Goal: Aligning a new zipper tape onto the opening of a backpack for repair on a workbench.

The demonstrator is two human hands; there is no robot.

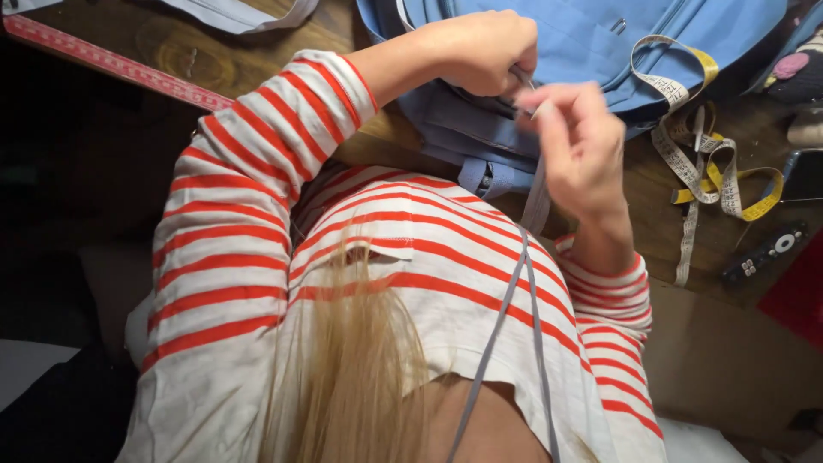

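Blond hair (356, 377) and striped top (429, 257) nearest, beyond them left hand (480, 51) curled on blue bag (583, 43), right hand (579, 141) pinching grey strap (536, 201), liable to slip if pinch loosens.

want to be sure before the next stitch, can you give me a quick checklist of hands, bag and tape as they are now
1. Left hand pressing down on the blue bag: ok.
2. Right hand pinching something small in its fingertips above the bag's edge: ok, but needle or thread cannot tell.
3. Grey strap running from the bag down over the striped top: ok, hangs loose.
4. Measuring tape lying tangled on the wooden table to the right of the hands: not ok, partly on the bag.
5. Remote control apart from the work: ok.
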